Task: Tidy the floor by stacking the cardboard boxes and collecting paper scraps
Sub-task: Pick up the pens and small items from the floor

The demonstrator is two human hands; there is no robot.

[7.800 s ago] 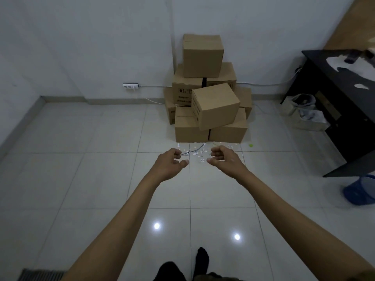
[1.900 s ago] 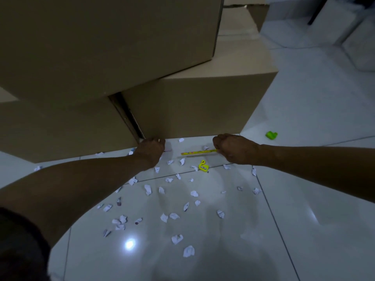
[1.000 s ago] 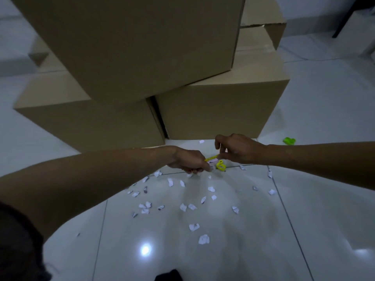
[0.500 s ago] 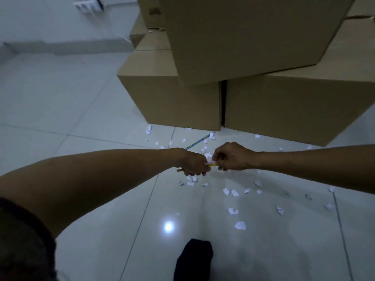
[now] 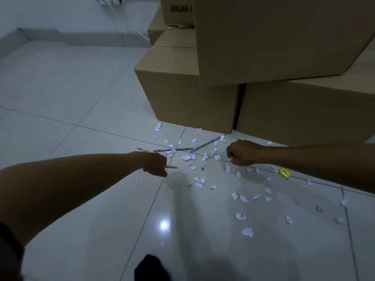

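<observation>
Several white paper scraps lie scattered over the tiled floor in front of a pile of cardboard boxes. One large box sits askew on top of two lower ones. My left hand grips a pencil with a yellow tip, low over the floor. My right hand is curled into a fist just above the scraps; I cannot see anything in it. Three more pencils lie on the floor between my hands and the boxes.
A small yellow object lies on the floor under my right forearm. My dark-socked foot is at the bottom edge. The wall and skirting run along the far left, with bare tiles before them.
My hands, which met over the yellow pencil, have parted. The left keeps the pencil and has drawn back left; the right has let go of it. My view has swung left.
</observation>
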